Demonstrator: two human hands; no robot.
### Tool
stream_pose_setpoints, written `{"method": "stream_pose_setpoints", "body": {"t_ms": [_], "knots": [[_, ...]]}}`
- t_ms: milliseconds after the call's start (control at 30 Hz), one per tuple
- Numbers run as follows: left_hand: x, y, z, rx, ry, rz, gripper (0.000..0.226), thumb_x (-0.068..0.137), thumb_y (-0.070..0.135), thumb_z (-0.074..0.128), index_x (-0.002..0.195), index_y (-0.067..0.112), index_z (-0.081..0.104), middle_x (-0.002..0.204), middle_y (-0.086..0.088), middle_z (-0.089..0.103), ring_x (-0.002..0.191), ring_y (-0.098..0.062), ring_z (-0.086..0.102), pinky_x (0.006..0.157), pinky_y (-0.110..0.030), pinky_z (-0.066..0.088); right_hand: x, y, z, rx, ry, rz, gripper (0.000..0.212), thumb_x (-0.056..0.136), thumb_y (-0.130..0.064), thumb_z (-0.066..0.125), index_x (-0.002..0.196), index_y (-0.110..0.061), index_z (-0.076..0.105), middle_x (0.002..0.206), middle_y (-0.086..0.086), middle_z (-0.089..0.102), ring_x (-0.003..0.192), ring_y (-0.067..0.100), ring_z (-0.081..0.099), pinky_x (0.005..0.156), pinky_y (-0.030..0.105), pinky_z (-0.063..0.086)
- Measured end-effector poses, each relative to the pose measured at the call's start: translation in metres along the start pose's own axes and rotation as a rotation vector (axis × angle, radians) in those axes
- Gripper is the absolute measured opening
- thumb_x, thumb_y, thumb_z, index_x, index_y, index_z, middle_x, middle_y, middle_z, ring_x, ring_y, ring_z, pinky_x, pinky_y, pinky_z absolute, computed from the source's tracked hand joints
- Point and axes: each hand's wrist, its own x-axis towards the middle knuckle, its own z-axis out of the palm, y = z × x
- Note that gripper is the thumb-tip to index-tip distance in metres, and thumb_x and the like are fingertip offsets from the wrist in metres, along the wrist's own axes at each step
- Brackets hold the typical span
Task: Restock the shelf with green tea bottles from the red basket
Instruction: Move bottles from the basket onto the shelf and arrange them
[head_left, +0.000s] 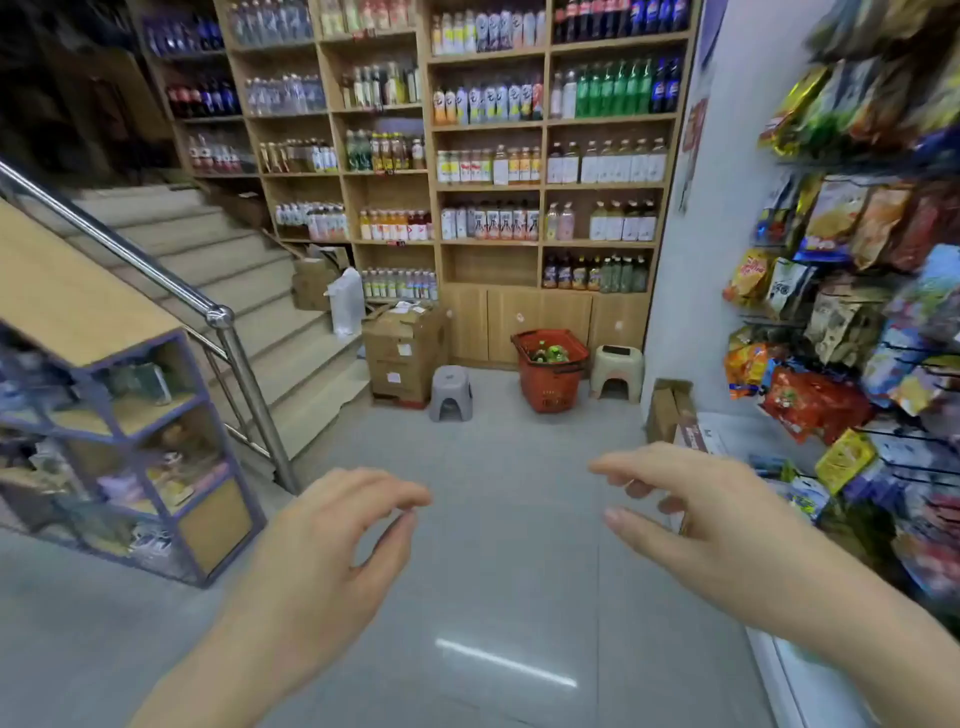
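A red basket (551, 384) stands on the floor at the foot of the wooden drinks shelf (491, 182), far ahead of me. Green tea bottles (550, 354) with green caps lie inside it. The lowest right shelf compartment holds green bottles (623, 274) beside darker ones, and the compartment to its left (491, 265) holds nothing. My left hand (332, 551) and my right hand (711, 519) hover low in the foreground over the floor, fingers loosely curled and apart, with nothing in them.
A grey stool (451, 392) and a beige stool (616, 371) flank the basket. Stacked cardboard boxes (402, 356) stand left of the grey stool. A staircase with a metal railing (223, 317) rises at left, beside a blue-framed rack (124, 436). A snack rack (857, 312) lines the right.
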Motion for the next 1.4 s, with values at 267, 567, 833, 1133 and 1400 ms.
{"method": "stream_pose_setpoints", "body": {"t_ms": [267,567,833,1133,1400], "knots": [[0.05,-0.191,0.154,0.061,-0.234,-0.358,0.038,0.081,0.046,0.047,0.111,0.027,0.063,0.106,0.011,0.061,0.099,-0.015,0.058,0.086,-0.017,0.036,0.169,0.121,0.142,-0.113,-0.17,0.233,0.067,0.081,-0.062,0.051,0.14,-0.038,0.029,0.132,-0.02,0.036,0.124,0.006,0.039,0.083,0.021,0.036],[0.251,-0.392,0.243,-0.316,-0.063,-0.695,0.022,0.081,0.015,0.072,0.096,0.03,0.064,0.09,0.008,0.067,0.081,0.001,0.059,0.064,-0.012,0.045,0.407,0.245,0.233,0.502,0.041,0.789,0.057,0.087,-0.049,0.055,0.137,-0.031,0.038,0.124,-0.003,0.054,0.106,0.014,0.057,0.089,0.032,0.043],[0.495,-0.497,0.365,-0.713,-0.11,-0.769,0.018,0.089,-0.001,0.057,0.086,0.012,0.07,0.065,0.002,0.067,0.059,-0.007,0.059,0.054,-0.013,0.048,0.553,0.395,0.251,0.859,0.478,1.056,0.016,0.095,-0.015,0.051,0.104,-0.009,0.063,0.085,0.012,0.066,0.07,0.025,0.061,0.064,0.031,0.048],[0.743,-0.622,0.536,-0.495,-0.259,-0.58,0.02,0.088,0.007,0.06,0.093,0.024,0.069,0.098,0.014,0.066,0.084,0.0,0.059,0.068,-0.01,0.045,0.782,0.597,0.277,0.696,0.464,1.062,0.012,0.088,-0.019,0.062,0.091,-0.03,0.063,0.087,0.003,0.065,0.079,0.021,0.061,0.077,0.038,0.048],[0.914,-0.788,0.646,-0.06,-0.414,-0.213,0.032,0.076,0.003,0.071,0.106,0.014,0.07,0.11,0.001,0.065,0.103,-0.022,0.057,0.089,-0.019,0.034,1.029,0.722,0.324,0.458,0.279,0.915,0.039,0.082,-0.021,0.07,0.118,-0.017,0.057,0.103,0.002,0.061,0.095,0.017,0.058,0.083,0.026,0.041]]}}
